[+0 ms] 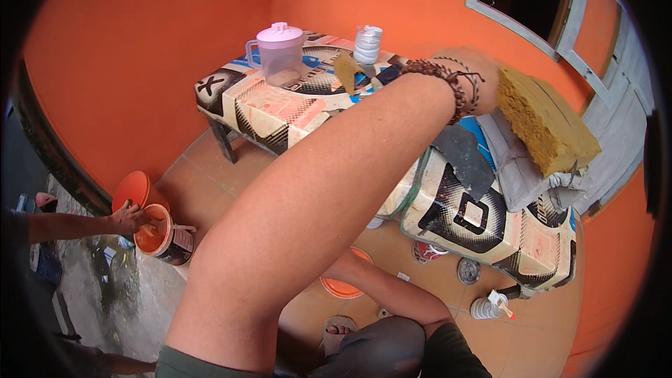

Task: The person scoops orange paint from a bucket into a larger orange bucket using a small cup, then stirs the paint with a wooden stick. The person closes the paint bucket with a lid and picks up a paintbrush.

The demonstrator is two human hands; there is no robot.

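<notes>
My left arm crosses the middle of the view and reaches to the upper right, with braided bracelets round the wrist. My left hand (470,70) is blurred at the near left corner of a thick yellow-brown sponge block (549,126). Its fingers are hidden or smeared, so whether it grips the block does not show. My right forearm (392,290) comes from the lower right and passes behind my left arm, which hides my right hand. Close to the hidden hand lies a round orange lid or container (343,287) on the floor. A dark grey flat piece (465,161) lies beside the block.
The patterned table (262,115) bears a pink lidded pitcher (280,56), stacked white cups (367,45) and a smaller sponge piece (345,73). A co-worker's hand (128,217) reaches into a bucket (164,241) at left. A paintbrush (501,304) rests on a container below.
</notes>
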